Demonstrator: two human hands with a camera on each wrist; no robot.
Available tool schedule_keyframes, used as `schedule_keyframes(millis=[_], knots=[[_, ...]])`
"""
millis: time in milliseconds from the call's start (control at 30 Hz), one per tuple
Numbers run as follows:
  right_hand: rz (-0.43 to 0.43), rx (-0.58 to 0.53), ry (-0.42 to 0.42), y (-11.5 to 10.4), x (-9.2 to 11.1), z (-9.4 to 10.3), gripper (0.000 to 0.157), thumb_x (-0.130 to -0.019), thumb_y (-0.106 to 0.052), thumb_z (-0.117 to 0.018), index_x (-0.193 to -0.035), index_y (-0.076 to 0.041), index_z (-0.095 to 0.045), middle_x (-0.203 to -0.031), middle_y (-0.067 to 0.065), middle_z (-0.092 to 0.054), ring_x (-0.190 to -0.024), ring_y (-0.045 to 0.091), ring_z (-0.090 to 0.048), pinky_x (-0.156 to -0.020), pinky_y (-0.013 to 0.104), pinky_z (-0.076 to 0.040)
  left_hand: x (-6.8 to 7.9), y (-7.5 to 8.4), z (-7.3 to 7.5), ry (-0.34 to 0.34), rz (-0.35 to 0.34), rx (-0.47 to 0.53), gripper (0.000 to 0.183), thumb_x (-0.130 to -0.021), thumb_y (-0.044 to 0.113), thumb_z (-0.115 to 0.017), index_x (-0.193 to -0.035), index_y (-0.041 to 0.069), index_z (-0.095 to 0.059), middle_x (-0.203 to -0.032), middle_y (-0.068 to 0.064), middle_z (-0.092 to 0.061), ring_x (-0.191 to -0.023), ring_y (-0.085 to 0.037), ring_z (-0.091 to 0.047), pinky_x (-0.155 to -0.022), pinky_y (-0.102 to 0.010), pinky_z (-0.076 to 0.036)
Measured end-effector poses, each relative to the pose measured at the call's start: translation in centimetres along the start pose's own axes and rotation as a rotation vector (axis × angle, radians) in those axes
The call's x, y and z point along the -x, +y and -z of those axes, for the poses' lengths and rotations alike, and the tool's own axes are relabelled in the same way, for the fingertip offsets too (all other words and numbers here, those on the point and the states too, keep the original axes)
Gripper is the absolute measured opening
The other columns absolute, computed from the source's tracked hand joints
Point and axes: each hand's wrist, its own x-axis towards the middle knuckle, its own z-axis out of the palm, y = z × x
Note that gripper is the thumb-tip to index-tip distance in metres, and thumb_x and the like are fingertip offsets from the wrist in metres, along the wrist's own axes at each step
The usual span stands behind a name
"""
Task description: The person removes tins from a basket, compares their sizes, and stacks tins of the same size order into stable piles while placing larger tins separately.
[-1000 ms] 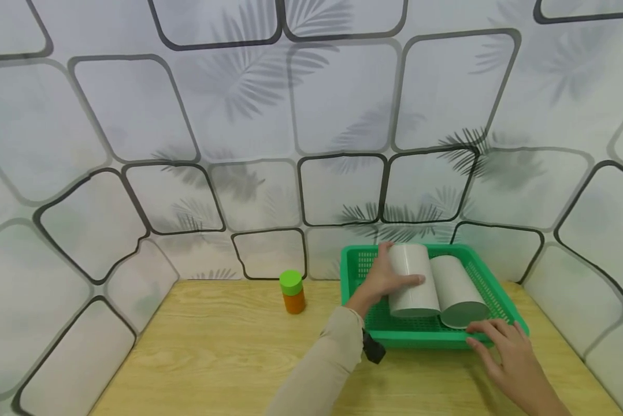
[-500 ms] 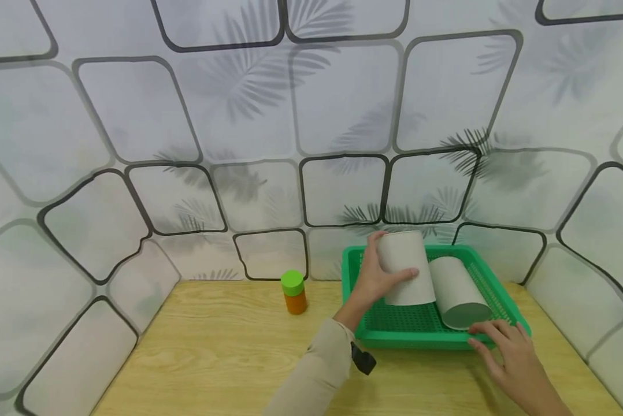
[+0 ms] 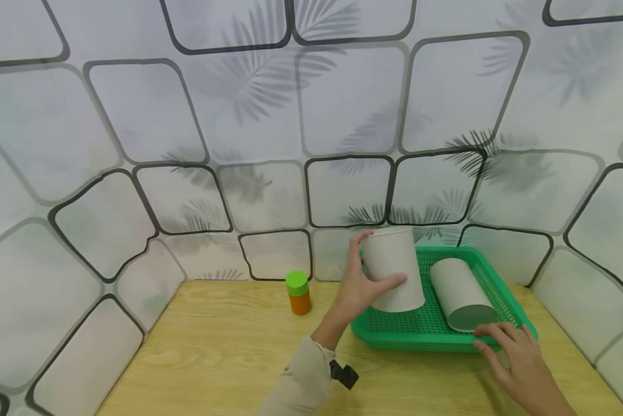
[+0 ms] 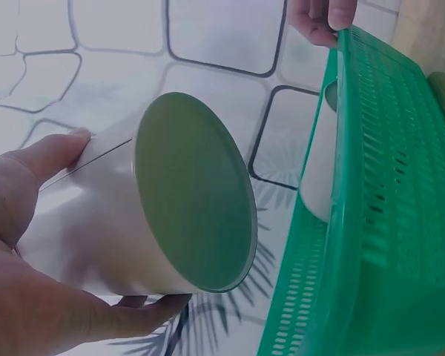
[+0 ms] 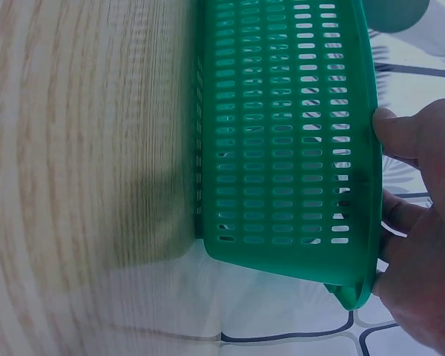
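My left hand (image 3: 355, 289) grips a white cylindrical canister (image 3: 393, 268) around its side, thumb toward me, over the left part of a green plastic basket (image 3: 421, 342). In the left wrist view the canister's flat round end (image 4: 196, 196) faces the camera, tilted. A second white canister (image 3: 459, 292) lies on its side in the basket's right half. My right hand (image 3: 519, 361) pinches the basket's front rim near the right corner. The right wrist view shows the thumb (image 5: 397, 133) at that rim, beside the slotted basket wall (image 5: 282, 263).
A small orange jar with a green lid (image 3: 298, 292) stands on the wooden table (image 3: 212, 352), left of the basket. A patterned wall covering (image 3: 259, 196) rises behind the table and along both sides.
The left hand has lifted its canister off the basket floor and moved it left, now more upright. The right hand stays at the rim; the other canister still lies in the basket.
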Motion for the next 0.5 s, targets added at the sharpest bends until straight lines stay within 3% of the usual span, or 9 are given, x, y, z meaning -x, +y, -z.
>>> schedule_keyframes(millis=[367,500], knots=[[-0.005,0.001,-0.008,0.0,0.3,0.1,0.034,-0.076,0.008,-0.082,-0.102,-0.011,-0.072,-0.098,0.003,-0.065,-0.097,0.010,-0.052,-0.094,0.088,-0.023,2.4,0.5,4.6,0.048,-0.088,0.039,0.089,-0.085,0.014,-0.085,-0.151,0.034,-0.029,-0.146,-0.006,-0.043,-0.116,-0.034,-0.058,-0.075,-0.044,-0.061],[0.001,-0.002,-0.001,-0.1,0.0,0.0,0.032,-0.078,0.006,-0.081,-0.102,-0.011,-0.072,-0.099,0.003,-0.065,-0.097,0.010,-0.052,-0.094,0.088,-0.023,3.3,0.7,6.4,0.087,-0.122,0.011,0.091,-0.084,0.012,-0.086,-0.152,0.030,-0.028,-0.148,-0.007,-0.041,-0.117,-0.036,-0.057,-0.076,-0.046,-0.061]])
